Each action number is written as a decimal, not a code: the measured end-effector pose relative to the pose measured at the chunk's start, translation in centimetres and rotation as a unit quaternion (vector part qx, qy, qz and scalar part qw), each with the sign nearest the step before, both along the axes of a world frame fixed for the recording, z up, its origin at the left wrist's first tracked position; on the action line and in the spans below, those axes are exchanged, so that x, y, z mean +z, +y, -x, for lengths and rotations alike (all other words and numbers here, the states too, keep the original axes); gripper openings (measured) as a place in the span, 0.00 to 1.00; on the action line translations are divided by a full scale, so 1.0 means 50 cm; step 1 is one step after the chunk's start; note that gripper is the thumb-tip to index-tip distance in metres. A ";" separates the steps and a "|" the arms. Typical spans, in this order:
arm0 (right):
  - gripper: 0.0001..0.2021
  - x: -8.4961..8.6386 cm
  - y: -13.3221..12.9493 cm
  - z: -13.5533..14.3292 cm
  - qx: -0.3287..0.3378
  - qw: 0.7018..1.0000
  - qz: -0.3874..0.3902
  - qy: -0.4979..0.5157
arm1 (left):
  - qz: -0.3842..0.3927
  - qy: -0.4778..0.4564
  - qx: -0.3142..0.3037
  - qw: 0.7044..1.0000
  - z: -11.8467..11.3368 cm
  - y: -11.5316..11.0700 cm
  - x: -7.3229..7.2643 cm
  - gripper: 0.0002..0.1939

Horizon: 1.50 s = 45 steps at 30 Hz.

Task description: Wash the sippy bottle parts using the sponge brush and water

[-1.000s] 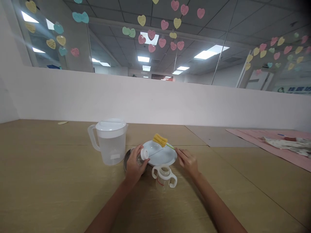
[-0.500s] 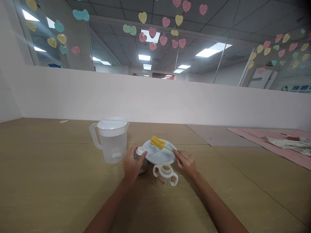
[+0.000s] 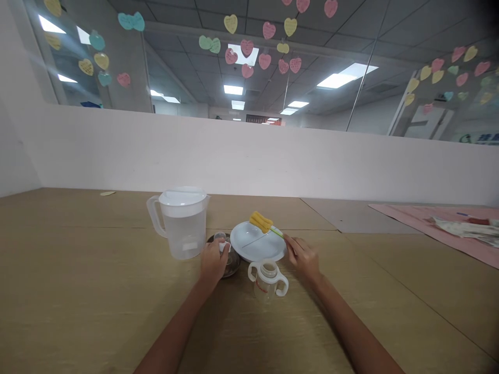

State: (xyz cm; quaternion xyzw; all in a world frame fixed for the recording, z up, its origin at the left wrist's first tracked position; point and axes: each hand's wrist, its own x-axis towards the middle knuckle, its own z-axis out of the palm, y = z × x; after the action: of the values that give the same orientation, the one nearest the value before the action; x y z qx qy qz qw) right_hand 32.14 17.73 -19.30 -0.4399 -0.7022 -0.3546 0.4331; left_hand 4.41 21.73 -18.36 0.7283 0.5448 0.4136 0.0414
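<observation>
My right hand [image 3: 304, 257] grips the thin green handle of a bottle brush [image 3: 261, 222], whose yellow sponge head is over the far rim of a white divided plate [image 3: 247, 249]. My left hand [image 3: 212, 264] is closed on a white bottle lid [image 3: 224, 246] with a clear top, tipped over a small metal bowl [image 3: 234, 264]. Fingers hide part of the lid and bowl. Between my hands, nearer to me, a clear baby bottle [image 3: 265, 288] with two white handles stands upright, its mouth uncovered.
A lidded translucent pitcher [image 3: 184, 223] holding clear liquid stands left of the bowl. At the far right, a pink mat [image 3: 421, 223] bears a whitish cloth and a pen. A white wall [image 3: 249, 161] with a window above it closes off the table's back edge.
My left hand has tipped the lid, so its clear top now points away from me. The brush's sponge head has risen a little toward the plate's far rim.
</observation>
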 end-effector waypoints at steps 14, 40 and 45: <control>0.15 -0.003 0.003 0.000 0.002 1.000 0.006 -0.004 | 0.027 0.145 0.014 0.989 -0.010 -0.015 0.006 0.12; 0.13 0.004 -0.001 0.009 0.000 1.000 0.005 -0.009 | 0.030 0.115 0.044 0.992 0.001 -0.011 0.020 0.11; 0.13 0.002 -0.001 0.009 0.003 1.000 0.009 -0.009 | 0.066 0.122 0.043 0.989 0.004 -0.009 0.019 0.13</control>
State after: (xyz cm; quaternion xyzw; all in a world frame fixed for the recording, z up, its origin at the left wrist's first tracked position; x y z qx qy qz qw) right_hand 31.69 17.69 -19.20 -0.4388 -0.7105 -0.3504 0.4240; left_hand 4.20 21.30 -17.40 0.7447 0.6028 0.2863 0.0053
